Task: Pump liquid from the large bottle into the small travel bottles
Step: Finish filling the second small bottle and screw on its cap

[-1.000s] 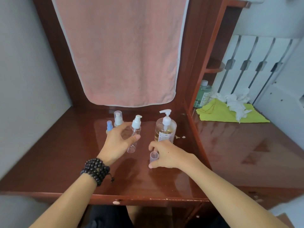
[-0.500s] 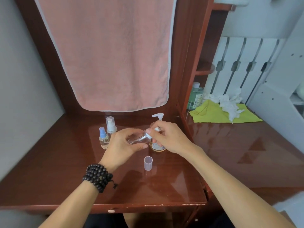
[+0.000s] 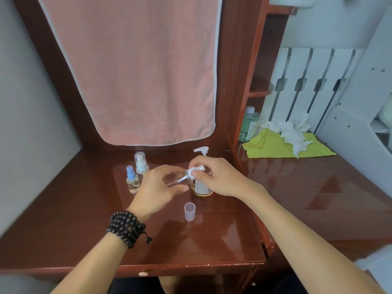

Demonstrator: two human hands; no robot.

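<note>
My left hand [image 3: 158, 187] grips a clear small travel bottle [image 3: 175, 180], tilted on its side above the desk. My right hand [image 3: 218, 177] pinches that bottle's white pump top [image 3: 196, 169], whose thin tube still reaches into the bottle. Behind my hands stands the large pump bottle [image 3: 201, 186] with amber liquid and a white pump head, partly hidden. A clear cap [image 3: 189, 211] stands upright on the desk in front. Two more small bottles stand at the left: a blue-topped spray bottle [image 3: 132, 180] and a capped white pump bottle [image 3: 140, 163].
A pink towel [image 3: 135, 66] hangs over the back of the brown wooden desk [image 3: 74, 209]. To the right, past a wooden upright, a green bottle [image 3: 250, 124], a yellow-green cloth [image 3: 273, 146] and crumpled white tissue [image 3: 294, 132] lie on a second surface.
My left hand lifted and tilted the small pump bottle. My right hand let go of the clear cap on the desk and took hold of the bottle's pump top, which has come away from the neck.
</note>
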